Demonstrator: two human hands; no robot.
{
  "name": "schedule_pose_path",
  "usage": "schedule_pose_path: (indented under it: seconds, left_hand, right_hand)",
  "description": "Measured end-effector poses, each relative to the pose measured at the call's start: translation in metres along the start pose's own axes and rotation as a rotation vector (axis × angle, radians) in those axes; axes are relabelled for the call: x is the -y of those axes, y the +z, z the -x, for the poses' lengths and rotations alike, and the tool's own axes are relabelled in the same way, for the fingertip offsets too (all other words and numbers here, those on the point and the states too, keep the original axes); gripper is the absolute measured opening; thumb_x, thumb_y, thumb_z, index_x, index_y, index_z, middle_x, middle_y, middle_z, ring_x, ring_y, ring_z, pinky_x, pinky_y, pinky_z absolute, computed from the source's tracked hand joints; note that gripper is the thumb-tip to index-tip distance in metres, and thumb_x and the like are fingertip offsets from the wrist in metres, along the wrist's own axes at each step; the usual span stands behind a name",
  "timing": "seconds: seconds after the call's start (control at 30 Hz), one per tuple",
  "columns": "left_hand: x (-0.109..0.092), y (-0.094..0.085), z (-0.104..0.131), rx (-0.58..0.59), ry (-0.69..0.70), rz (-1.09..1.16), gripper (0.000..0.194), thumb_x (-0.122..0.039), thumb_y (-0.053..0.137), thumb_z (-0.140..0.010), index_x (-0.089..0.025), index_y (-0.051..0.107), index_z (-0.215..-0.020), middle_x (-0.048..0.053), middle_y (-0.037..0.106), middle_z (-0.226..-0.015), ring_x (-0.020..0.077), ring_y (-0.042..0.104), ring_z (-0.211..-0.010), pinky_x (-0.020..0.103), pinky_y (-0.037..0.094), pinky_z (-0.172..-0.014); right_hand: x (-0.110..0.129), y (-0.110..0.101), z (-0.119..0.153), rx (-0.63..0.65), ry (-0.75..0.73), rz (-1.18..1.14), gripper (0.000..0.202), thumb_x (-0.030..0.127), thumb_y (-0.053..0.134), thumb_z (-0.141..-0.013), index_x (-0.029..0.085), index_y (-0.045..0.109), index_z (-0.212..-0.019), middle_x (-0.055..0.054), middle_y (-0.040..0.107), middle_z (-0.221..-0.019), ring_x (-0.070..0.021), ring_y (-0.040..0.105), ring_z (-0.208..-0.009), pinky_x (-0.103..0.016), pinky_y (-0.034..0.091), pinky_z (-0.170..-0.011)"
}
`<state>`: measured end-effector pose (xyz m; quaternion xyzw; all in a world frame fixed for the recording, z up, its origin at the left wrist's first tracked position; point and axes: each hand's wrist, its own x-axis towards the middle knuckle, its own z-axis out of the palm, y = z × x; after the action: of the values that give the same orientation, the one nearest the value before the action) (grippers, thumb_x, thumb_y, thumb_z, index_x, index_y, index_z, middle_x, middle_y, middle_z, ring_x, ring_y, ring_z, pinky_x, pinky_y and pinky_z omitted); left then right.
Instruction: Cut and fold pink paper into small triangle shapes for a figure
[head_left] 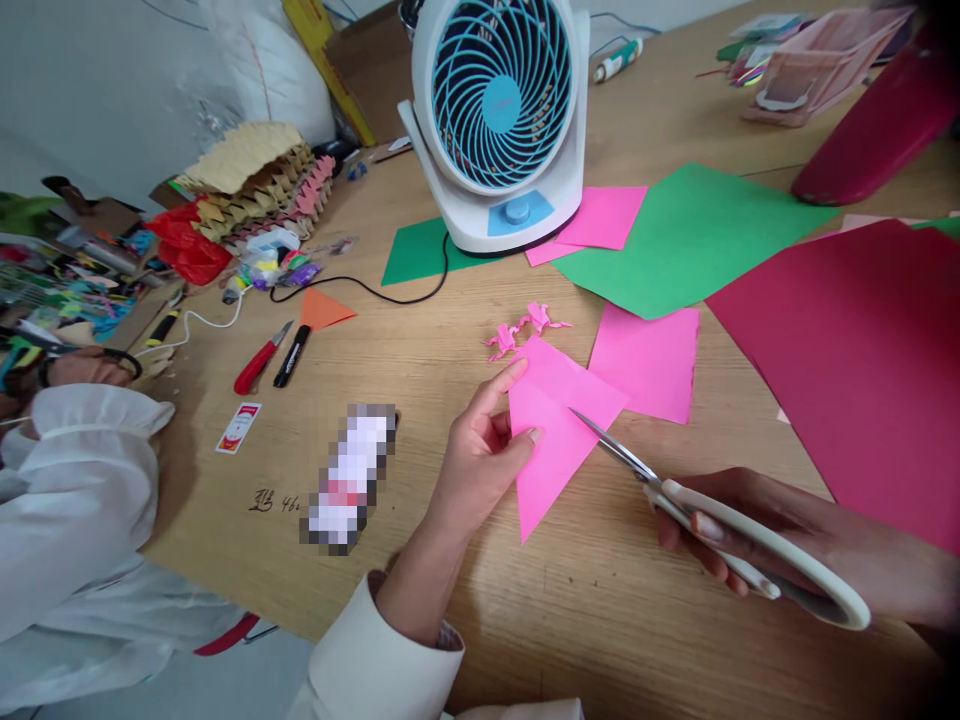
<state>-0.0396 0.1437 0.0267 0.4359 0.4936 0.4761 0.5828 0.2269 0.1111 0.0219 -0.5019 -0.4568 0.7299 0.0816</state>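
Note:
A piece of pink paper point(559, 400) is pinched at its left edge between the thumb and fingers of my left hand point(487, 445). My right hand point(750, 530) grips white-handled scissors point(795, 555), whose blades meet the right part of that paper. Just beyond the paper lie small pink cut-out shapes point(536, 318). Another pink sheet point(649, 360) rests on the table behind the scissors.
A white fan point(501, 110) stands at the back, with green paper point(690, 240) beside it and dark red paper point(862, 370) at the right. A phone point(351, 480), marker point(292, 357) and red-handled knife point(259, 365) lie left. Another person's sleeve point(90, 470) is at far left.

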Motion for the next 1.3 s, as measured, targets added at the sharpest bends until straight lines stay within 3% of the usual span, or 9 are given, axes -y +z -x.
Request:
schedule_pose_path:
  seconds: [0.27, 0.57, 0.83, 1.3]
  left_hand:
    - [-0.001, -0.001, 0.001, 0.006, -0.010, -0.008, 0.064, -0.018, 0.075, -0.075, -0.029, 0.057, -0.135, 0.006, 0.069, -0.114, 0.0169, 0.065, -0.081, 0.027, 0.053, -0.070]
    - [-0.004, 0.000, 0.004, -0.019, 0.002, -0.044, 0.064, -0.014, 0.073, -0.075, -0.028, 0.057, -0.136, 0.008, 0.058, -0.136, 0.0204, 0.067, -0.090, 0.031, 0.054, -0.075]
    - [-0.004, 0.000, 0.004, -0.012, 0.013, -0.076, 0.066, -0.015, 0.071, -0.076, -0.028, 0.054, -0.138, 0.007, 0.054, -0.142, 0.0178, 0.066, -0.091, 0.028, 0.055, -0.077]
    - [-0.004, -0.001, 0.003, -0.004, -0.001, -0.074, 0.068, -0.015, 0.071, -0.076, -0.027, 0.052, -0.141, 0.009, 0.062, -0.129, 0.0238, 0.065, -0.106, 0.031, 0.055, -0.084]
  right_hand:
    - [-0.005, -0.004, -0.003, 0.076, -0.040, -0.033, 0.041, 0.058, 0.061, -0.085, 0.022, 0.070, -0.101, -0.003, 0.065, -0.084, -0.0149, 0.061, -0.068, -0.024, 0.051, -0.058]
    - [-0.005, -0.005, -0.004, 0.108, -0.050, -0.029, 0.040, 0.058, 0.061, -0.085, 0.023, 0.069, -0.103, -0.003, 0.066, -0.085, -0.0143, 0.062, -0.068, -0.024, 0.052, -0.058]
    - [-0.004, -0.004, -0.003, 0.075, -0.040, 0.007, 0.041, 0.058, 0.062, -0.084, 0.022, 0.069, -0.102, -0.004, 0.068, -0.081, -0.0167, 0.063, -0.067, -0.025, 0.051, -0.055]
    - [-0.013, -0.007, -0.005, 0.033, 0.001, 0.043, 0.043, 0.058, 0.063, -0.084, 0.022, 0.068, -0.105, -0.004, 0.068, -0.083, -0.0167, 0.062, -0.069, -0.026, 0.051, -0.057]
